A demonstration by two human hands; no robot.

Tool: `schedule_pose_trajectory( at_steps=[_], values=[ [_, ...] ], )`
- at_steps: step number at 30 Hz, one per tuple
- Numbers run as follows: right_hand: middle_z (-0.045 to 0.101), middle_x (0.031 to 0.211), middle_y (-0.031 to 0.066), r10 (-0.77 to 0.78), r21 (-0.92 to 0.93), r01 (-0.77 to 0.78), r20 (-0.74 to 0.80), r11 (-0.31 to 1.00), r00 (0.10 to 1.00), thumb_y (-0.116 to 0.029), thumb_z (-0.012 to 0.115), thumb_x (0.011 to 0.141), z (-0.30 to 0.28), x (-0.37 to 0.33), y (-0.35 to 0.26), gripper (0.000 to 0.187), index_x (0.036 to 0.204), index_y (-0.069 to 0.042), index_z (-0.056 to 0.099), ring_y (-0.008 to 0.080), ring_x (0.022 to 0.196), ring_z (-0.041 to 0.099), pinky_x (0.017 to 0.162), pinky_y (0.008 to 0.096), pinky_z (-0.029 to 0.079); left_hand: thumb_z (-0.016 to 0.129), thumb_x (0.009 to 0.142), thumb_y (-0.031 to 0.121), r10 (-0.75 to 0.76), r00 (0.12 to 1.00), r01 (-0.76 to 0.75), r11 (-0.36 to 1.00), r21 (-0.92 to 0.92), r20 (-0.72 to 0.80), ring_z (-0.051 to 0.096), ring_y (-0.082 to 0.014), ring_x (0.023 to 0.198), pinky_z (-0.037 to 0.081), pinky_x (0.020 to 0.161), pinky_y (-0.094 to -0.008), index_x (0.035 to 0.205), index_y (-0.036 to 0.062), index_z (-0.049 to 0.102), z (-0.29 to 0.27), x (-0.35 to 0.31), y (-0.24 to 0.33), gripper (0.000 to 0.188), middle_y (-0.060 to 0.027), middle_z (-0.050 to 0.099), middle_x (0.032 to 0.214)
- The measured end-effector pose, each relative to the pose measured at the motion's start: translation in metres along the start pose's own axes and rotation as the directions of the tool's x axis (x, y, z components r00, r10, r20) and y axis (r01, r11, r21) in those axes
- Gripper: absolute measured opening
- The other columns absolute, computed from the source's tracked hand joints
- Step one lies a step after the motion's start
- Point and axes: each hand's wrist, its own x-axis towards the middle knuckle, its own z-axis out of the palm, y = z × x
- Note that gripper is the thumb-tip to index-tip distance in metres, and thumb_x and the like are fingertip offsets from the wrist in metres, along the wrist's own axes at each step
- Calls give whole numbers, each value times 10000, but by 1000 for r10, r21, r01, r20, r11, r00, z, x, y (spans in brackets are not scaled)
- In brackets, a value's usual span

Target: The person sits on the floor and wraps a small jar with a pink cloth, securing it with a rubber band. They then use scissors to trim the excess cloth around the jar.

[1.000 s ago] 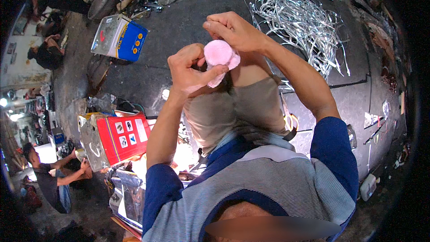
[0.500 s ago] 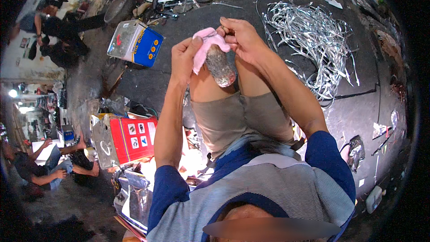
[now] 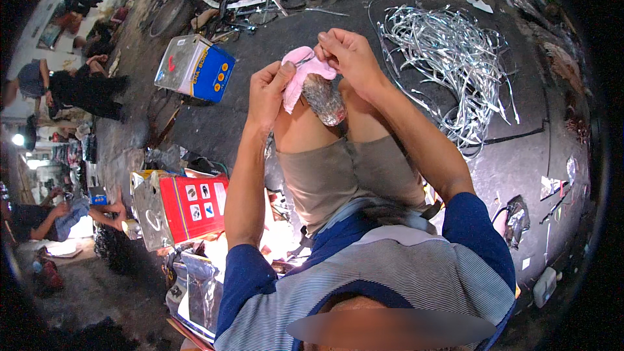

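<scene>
Head view: a person sits and looks down at both hands, raised above the knees.
Left hand (image 3: pixel 268 91): it grips the pink cloth (image 3: pixel 298 73) from the left side; the fingers are curled and pressed on the cloth.
Right hand (image 3: pixel 351 58): the fingers (image 3: pixel 325 49) are pinching the top of the pink cloth, close to the left hand.
Pink cloth: it is folded over the upper end of a grey metal piece (image 3: pixel 323 99) and lies between the two hands.
Grey metal piece: dull and speckled, it hangs down tilted from the cloth, just above the knees; its exact kind I cannot tell.
Clothing: beige shorts (image 3: pixel 338 175) and a blue striped shirt (image 3: pixel 390 266).
Floor (image 3: pixel 403 0): dark and dirty.
Metal strips (image 3: pixel 448 58): a shiny tangled heap on the floor, to the right of the hands and well apart from them.
Blue box (image 3: pixel 195 68): it lies on the floor to the left of the hands.
Red box (image 3: pixel 182 205): it stands near the left elbow.
Other people: some sit at the far left edge.
</scene>
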Motion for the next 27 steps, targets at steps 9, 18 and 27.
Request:
schedule_pose_trajectory(
  at_steps=[9, 18, 27],
  values=[
    [370, 656, 95, -340, -605, 336, 113, 722, 934, -196, 525, 1053, -29, 4, 2, 336, 820, 30, 439, 153, 631, 363, 571, 373, 350, 789, 885, 281, 235, 966, -185, 917, 353, -105, 401, -14, 583, 298, 495, -244, 627, 51, 588, 44, -3, 4, 399, 78, 490, 585],
    [451, 689, 124, -282, -726, 242, 70, 643, 957, -195, 540, 1047, -32, 1, 5, 310, 832, 23, 494, 151, 654, 416, 606, 367, 395, 764, 893, 311, 188, 962, -92, 903, 419, -195, 435, -28, 537, 316, 476, -267, 635, 46, 641, 51, -1, 13, 389, 53, 528, 556],
    [656, 992, 116, -417, -688, 653, 517, 317, 747, -102, 644, 876, -54, -29, -41, 89, 900, -21, 617, 324, 939, 599, 834, 408, 482, 685, 984, 341, -207, 944, 188, 977, 98, 256, 451, -24, 516, 290, 431, -213, 797, 73, 684, 22, 31, 41, 326, 54, 550, 629]
  ],
)
